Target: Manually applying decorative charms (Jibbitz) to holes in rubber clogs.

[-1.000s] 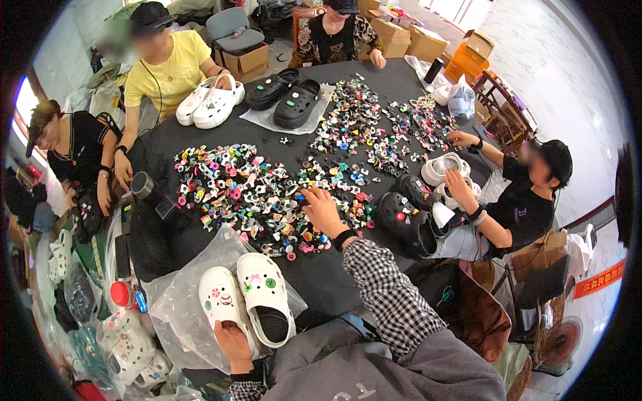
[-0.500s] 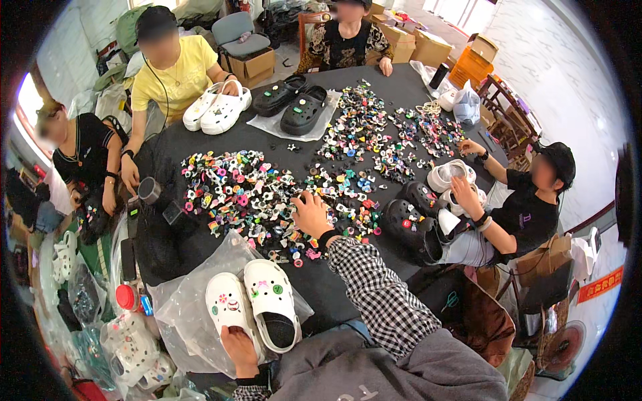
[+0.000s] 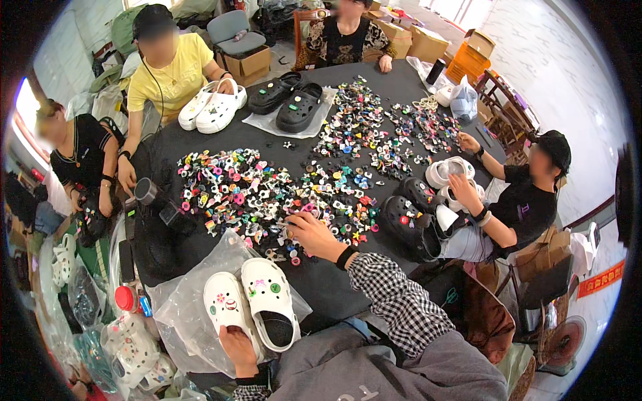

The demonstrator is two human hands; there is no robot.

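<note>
A pair of white clogs (image 3: 271, 275) with several small charms on their toes lies on a clear plastic bag (image 3: 175, 299) at the near edge. My left hand (image 3: 239, 351) grips the left clog at its opening, with its fingertips hidden inside. My right hand (image 3: 315, 236) is at the near part of a wide heap of colourful shoe charms (image 3: 224, 184). Its fingers are bent close together at the charms; whatever lies between the tips is too small to make out.
Black clogs (image 3: 401, 217) stand at the right by a seated person, more black clogs (image 3: 299, 110) at the back. A person in yellow holds white clogs (image 3: 221, 110). Another charm heap (image 3: 354, 120) lies farther back. A dark device (image 3: 164, 207) stands left of the heap.
My right hand has moved slightly nearer to me within the charms, and its fingers have drawn closer together. My left hand keeps its hold on the clog.
</note>
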